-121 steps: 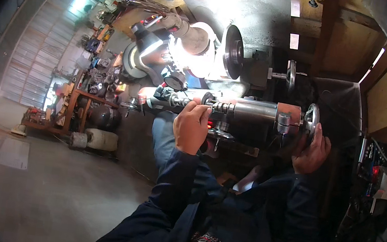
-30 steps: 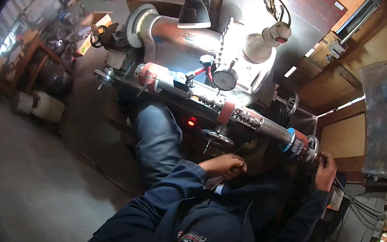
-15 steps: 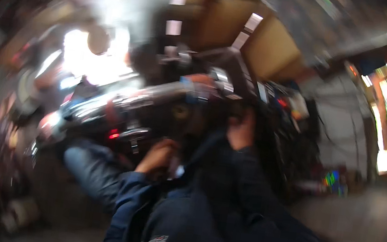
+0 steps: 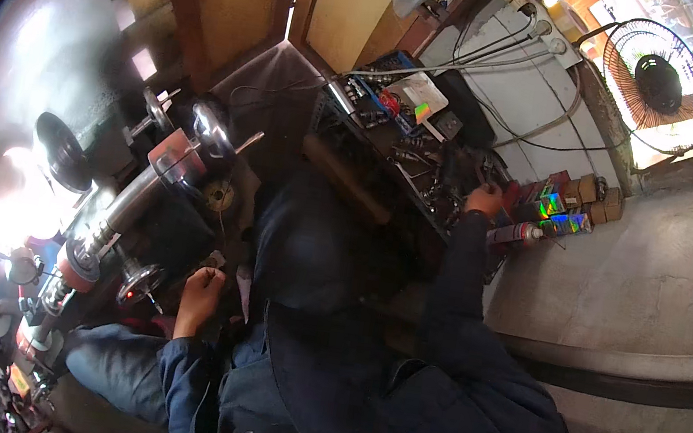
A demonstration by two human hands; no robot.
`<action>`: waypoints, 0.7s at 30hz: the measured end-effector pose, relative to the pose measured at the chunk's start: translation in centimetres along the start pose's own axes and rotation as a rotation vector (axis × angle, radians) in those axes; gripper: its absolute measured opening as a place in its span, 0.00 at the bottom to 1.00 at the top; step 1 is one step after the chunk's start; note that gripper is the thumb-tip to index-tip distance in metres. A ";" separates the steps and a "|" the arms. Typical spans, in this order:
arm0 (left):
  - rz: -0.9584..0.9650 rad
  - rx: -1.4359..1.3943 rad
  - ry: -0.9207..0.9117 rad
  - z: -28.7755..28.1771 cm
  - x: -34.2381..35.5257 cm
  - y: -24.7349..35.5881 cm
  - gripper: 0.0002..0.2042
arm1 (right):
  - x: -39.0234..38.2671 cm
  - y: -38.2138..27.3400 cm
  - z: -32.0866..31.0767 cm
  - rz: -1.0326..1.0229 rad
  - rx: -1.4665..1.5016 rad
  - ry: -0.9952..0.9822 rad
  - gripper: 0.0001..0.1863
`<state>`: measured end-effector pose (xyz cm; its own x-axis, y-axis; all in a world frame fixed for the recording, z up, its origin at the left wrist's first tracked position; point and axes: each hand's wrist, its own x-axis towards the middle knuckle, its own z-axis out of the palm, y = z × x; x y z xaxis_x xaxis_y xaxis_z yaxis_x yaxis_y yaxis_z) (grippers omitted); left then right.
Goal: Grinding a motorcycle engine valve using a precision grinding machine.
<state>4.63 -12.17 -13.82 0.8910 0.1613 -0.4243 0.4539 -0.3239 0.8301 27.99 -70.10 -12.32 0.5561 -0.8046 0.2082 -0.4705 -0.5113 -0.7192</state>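
Observation:
My left hand [image 4: 200,300] is closed, its fingers curled together close to a spoked handwheel [image 4: 140,283]; whatever sits in the fingers is too small to name. That wheel belongs to a machine with a long bright metal shaft [image 4: 129,202] and reddish-orange blocks [image 4: 176,155]. At the right, my right hand [image 4: 483,202] reaches over a workbench [image 4: 395,157] strewn with metal tools, touching or hovering just above dark items there. Its fingertips are partly lost among them. Beside its wrist lies a spray can [image 4: 514,233].
Boxes with shiny labels [image 4: 556,209] sit right of the bench. Cables [image 4: 550,94] hang along a white panel. A black fan [image 4: 657,83] stands by the bright window. Glaring light [image 4: 22,193] falls at the left. A concrete ledge [image 4: 612,280] runs along the right.
My view has swung toward the right, and the blur has cleared. My right arm has stretched out to the tool-covered bench. The left hand remains closed near the machine.

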 end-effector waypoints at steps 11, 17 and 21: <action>0.020 0.029 -0.184 -2.6 -2.0 4.1 0.19 | 3.5 -3.1 7.5 -0.517 -0.663 -0.473 0.29; 0.064 -0.729 0.210 -10.7 -8.5 6.2 0.12 | 6.5 -5.1 4.6 0.228 0.621 -0.644 0.19; 0.140 -0.936 0.276 -14.0 -11.1 7.2 0.12 | 1.5 -9.5 3.3 0.399 1.021 -0.842 0.17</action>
<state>-1.93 -3.27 1.96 0.8526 0.4280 -0.2996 0.0577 0.4928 0.8682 35.54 -65.44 -7.30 0.9181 -0.2325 -0.3210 -0.1917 0.4485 -0.8730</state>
